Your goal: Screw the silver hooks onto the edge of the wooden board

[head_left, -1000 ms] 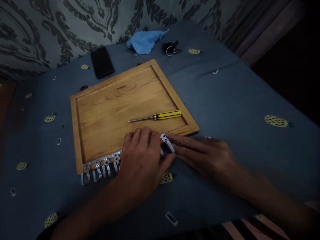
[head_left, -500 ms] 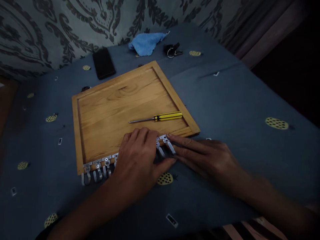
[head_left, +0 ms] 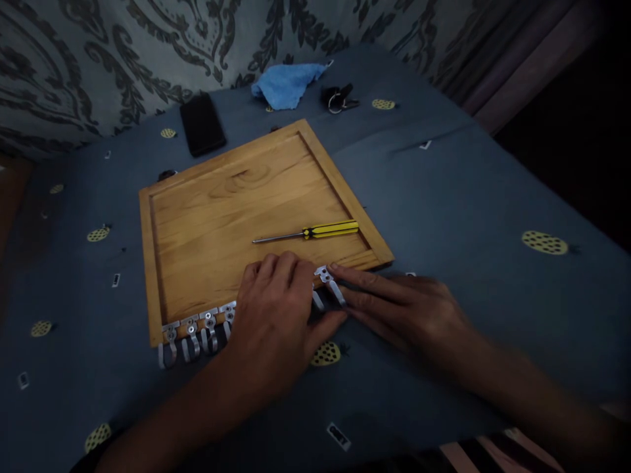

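A framed wooden board [head_left: 227,217] lies on the cloth, with a row of silver metal hooks [head_left: 210,322] along its near edge. My left hand [head_left: 276,309] is curled over that edge, covering the middle hooks, its thumb stretched to the right below the board. At the right end of the row, my right hand [head_left: 414,309] has its fingers close together, fingertips against the last metal hook [head_left: 325,276]. Its thumb is hidden. A screwdriver [head_left: 330,229] with a yellow and black handle rests on the panel just beyond my left hand.
Behind the board are a black phone [head_left: 202,125], a crumpled blue cloth [head_left: 286,85] and a bunch of keys [head_left: 338,98]. The blue-grey tablecloth [head_left: 468,217] has pineapple prints. A patterned curtain or wall [head_left: 162,52] rises at the back.
My left hand has shifted slightly right along the hooks, covering more of those beside the last one. My right hand keeps its place at the end hook. The view moved a little.
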Tool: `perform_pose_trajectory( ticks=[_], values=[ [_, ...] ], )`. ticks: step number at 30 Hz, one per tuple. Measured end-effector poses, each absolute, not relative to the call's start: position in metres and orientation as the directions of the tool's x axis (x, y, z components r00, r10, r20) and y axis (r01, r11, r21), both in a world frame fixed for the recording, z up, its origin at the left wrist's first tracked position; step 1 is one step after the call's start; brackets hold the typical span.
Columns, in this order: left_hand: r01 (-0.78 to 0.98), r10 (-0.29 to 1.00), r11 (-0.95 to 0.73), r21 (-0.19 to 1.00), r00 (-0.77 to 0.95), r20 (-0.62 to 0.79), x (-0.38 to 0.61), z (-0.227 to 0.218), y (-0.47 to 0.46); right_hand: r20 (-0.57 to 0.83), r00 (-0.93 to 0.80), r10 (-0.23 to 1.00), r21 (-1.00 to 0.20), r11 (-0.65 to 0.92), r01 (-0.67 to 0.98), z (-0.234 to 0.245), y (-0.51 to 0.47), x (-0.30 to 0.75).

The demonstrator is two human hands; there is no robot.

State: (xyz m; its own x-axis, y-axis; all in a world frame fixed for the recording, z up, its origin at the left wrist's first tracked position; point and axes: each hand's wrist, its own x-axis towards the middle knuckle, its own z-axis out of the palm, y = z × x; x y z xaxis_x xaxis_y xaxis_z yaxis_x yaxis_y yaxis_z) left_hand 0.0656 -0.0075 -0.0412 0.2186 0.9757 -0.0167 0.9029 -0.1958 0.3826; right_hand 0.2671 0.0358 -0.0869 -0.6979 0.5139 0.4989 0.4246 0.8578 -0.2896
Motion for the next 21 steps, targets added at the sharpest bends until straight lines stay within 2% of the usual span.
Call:
perform_pose_trajectory(
  ticks=[5, 13, 21],
  values=[
    [0.909, 0.977, -0.194, 0.368, 0.215, -0.016, 0.0675, -0.0407, -0.0072, 0.462, -0.701, 0.543, -0.319, 0.84, 0.44, -0.0897, 0.0343, 0.2689],
    [0.927, 0.977, -0.204, 0.315, 0.215, 0.001, 0.0693, -0.0427, -0.0084, 0.5, -0.69, 0.524, -0.278, 0.851, 0.446, -0.0876, 0.0359, 0.2659],
    [0.92, 0.974, -0.212, 0.33, 0.224, 0.001, 0.07, -0.0447, -0.0057, 0.431, -0.726, 0.536, -0.336, 0.842, 0.422, -0.0898, 0.0366, 0.2717]
  ],
)
